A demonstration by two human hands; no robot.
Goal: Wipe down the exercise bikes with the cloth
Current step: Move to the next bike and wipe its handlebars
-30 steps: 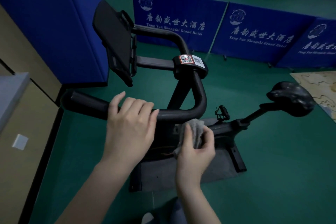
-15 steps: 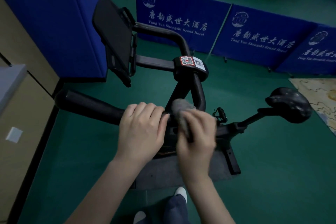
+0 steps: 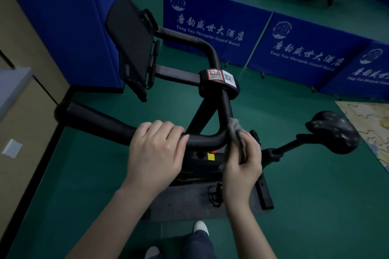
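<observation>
A black exercise bike [image 3: 219,85] stands on the green floor, its curved handlebar [image 3: 99,121] running across the middle of the view. My left hand [image 3: 156,151] is closed over the near handlebar tube. My right hand [image 3: 245,164] presses a grey cloth [image 3: 236,130] against the right bend of the handlebar, where it rises toward the QR-stickered clamp. The black screen holder [image 3: 131,48] sits at the upper left and the saddle [image 3: 332,132] at the right.
Blue hotel-branded barrier panels [image 3: 210,25] stand behind the bike, and a tall blue panel [image 3: 63,17] is at the left. A beige wall [image 3: 19,132] runs along the left. A grey mat [image 3: 185,202] lies under the bike, a patterned rug [image 3: 370,132] at the far right.
My right hand carried the cloth from below the handlebar up onto it, then right to the bend. My left hand slid right along the tube and closed its grip.
</observation>
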